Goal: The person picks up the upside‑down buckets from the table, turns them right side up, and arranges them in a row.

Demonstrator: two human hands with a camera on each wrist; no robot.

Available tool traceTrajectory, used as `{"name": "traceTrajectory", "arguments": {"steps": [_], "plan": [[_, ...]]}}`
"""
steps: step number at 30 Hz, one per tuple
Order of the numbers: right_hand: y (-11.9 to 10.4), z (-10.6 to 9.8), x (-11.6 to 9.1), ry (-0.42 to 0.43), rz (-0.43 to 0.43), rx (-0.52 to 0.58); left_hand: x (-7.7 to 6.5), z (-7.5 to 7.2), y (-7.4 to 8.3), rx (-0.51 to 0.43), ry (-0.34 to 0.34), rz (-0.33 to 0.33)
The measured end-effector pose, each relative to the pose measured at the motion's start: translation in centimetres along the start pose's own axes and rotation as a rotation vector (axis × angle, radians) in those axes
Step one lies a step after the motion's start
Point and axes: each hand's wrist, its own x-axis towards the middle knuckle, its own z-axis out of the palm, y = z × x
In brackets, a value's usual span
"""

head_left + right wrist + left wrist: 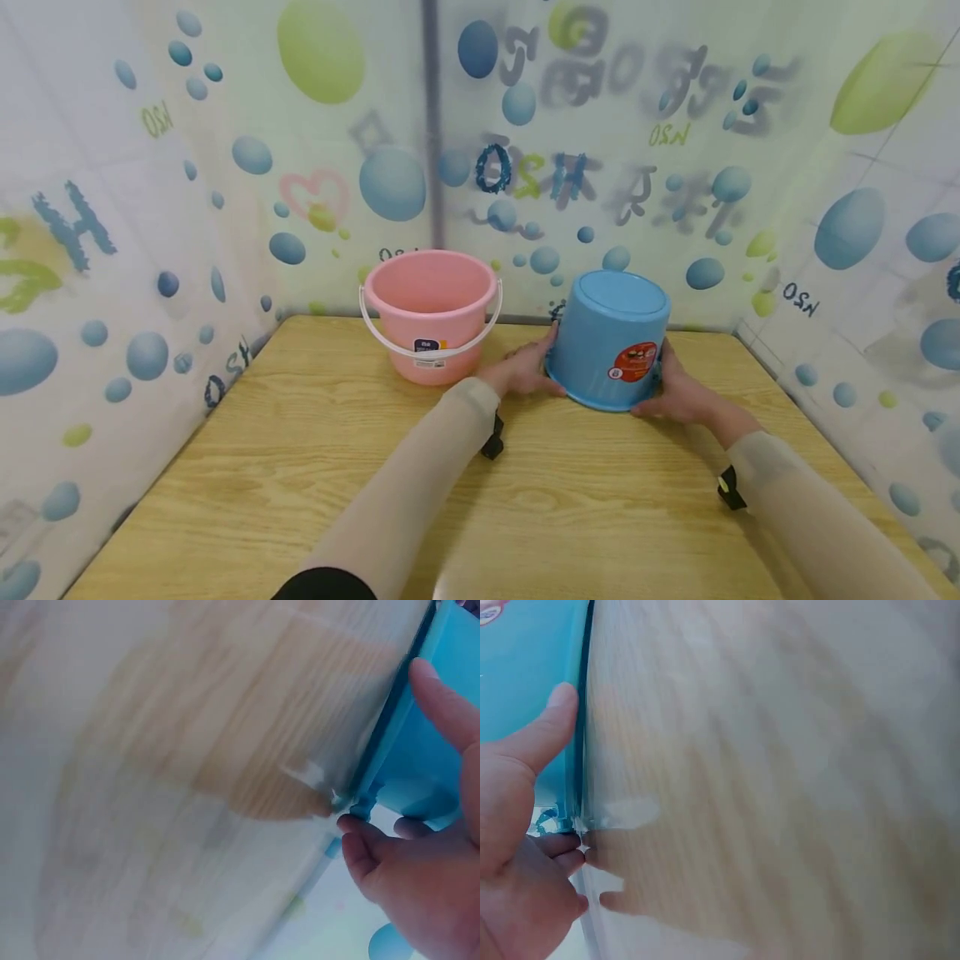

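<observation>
A blue bucket point(607, 333) stands upside down, its base facing up and a red oval label on its near side. My left hand point(527, 371) grips it low on the left, and my right hand point(681, 393) grips it low on the right. In the left wrist view the thumb of the left hand point(514, 802) lies along the bucket wall point(525, 675), with the fingers by the rim. The right wrist view has the right hand point(427, 877) in a like hold, thumb on the wall, fingertips at the rim. Whether the rim touches the table cannot be told.
To the left of the blue bucket, a pink bucket point(431, 321) stands upright with its white handle hanging down in front. Both are toward the back of the wooden table point(300, 467). Patterned curtains point(637, 167) with blue and green ovals enclose the back and sides.
</observation>
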Motion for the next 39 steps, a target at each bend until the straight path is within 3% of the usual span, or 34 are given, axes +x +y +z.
{"name": "traceTrajectory", "arguments": {"steps": [5, 9, 15, 20, 27, 32, 39], "plan": [[-0.1, -0.7, -0.7, -0.012, 0.015, 0.014, -1.1, -0.6, 0.7, -0.023, 0.022, 0.072], [-0.3, -1.5, -1.4, -0.02, -0.025, 0.016, -3.4, -1.9, 2.2, -0.059, 0.014, 0.121], [-1.0, -2.0, -2.5, -0.003, -0.057, 0.018, -4.9, -2.3, 2.1, -0.141, 0.022, 0.208], [-1.4, -1.4, -3.0, 0.015, -0.11, 0.03, -6.3, -2.3, 1.7, -0.225, 0.027, 0.165], [-2.2, -0.6, -4.0, 0.057, -0.146, 0.022, -7.6, -2.3, 2.1, -0.285, 0.057, 0.189], [-2.9, -0.1, -4.5, 0.077, -0.147, 0.033, -8.2, -2.4, 2.6, -0.315, 0.119, 0.148], [-4.0, 0.0, -4.9, 0.125, -0.162, 0.067, -9.1, -2.9, 3.7, -0.393, 0.208, 0.186]]}}
